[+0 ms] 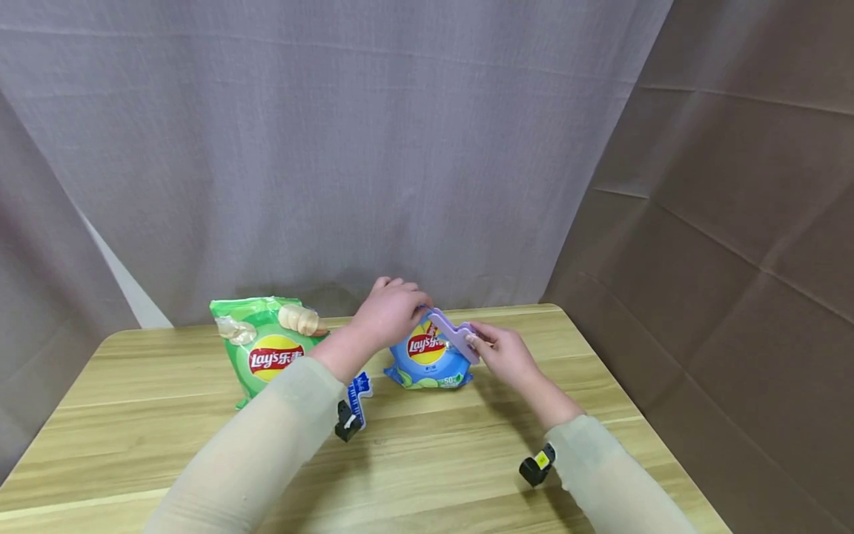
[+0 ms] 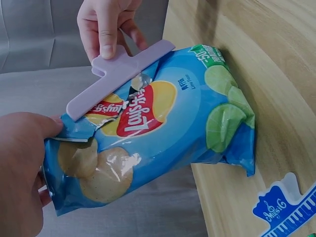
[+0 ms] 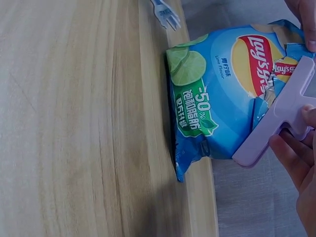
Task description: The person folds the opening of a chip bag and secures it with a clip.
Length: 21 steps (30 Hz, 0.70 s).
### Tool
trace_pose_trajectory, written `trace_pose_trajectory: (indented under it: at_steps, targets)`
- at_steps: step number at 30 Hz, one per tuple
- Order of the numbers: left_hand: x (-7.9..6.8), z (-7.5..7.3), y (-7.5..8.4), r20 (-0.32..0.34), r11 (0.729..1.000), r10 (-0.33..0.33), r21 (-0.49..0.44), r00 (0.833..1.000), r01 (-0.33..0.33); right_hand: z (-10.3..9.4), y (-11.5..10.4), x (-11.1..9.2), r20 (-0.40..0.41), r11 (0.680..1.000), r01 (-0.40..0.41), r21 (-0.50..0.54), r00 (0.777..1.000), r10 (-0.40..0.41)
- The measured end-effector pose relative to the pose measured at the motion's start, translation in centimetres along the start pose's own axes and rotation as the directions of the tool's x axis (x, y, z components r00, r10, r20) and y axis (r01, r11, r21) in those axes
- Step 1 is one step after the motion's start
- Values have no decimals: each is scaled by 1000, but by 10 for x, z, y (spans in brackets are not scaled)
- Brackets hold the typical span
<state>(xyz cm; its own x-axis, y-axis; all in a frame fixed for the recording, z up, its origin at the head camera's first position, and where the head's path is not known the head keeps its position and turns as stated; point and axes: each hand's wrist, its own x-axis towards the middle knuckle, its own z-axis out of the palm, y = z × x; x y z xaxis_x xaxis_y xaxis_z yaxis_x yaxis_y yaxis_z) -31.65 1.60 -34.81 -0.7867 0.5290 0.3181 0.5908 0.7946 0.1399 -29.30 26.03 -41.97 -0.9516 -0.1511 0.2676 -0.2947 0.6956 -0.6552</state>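
Note:
A blue Lay's lime chip bag (image 1: 427, 363) stands on the wooden table, its top folded over and torn. Across the fold lies a lilac bag clip (image 2: 113, 79). My right hand (image 1: 505, 354) pinches the clip's handle between thumb and fingers, as the right wrist view also shows. At the bag's upper left corner, my left hand (image 2: 22, 168) pinches the blue film between thumb and fingers. In the head view the left hand (image 1: 395, 311) hides that corner.
To the left a green Lay's bag (image 1: 270, 348) leans near the back of the table (image 1: 414, 460). Between the bags lies a blue piano-patterned clip (image 1: 360, 393), partly behind the left wrist camera (image 1: 347, 421). Grey curtain (image 1: 333, 148) hangs behind the table's back edge.

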Motion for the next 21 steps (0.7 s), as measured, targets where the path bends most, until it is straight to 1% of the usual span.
trace_pose_trajectory:
  at_steps: [6,8,13,21]
  targets:
    - [0,-2,-3,-6,993,-53,-102,999,52,-1,0,1,15,1000,-6,10,1000,6]
    - [0,-4,-4,-4,991,-56,-125,998,55,-1,0,1,20,1000,-9,11,1000,9]
    - [0,-5,-5,-17,992,-30,-120,999,28,-1,1,2,19,1000,-3,25,1000,2]
    - [0,-8,-5,-46,991,-20,-134,999,14,1,-1,5,21,998,-3,70,1000,2]
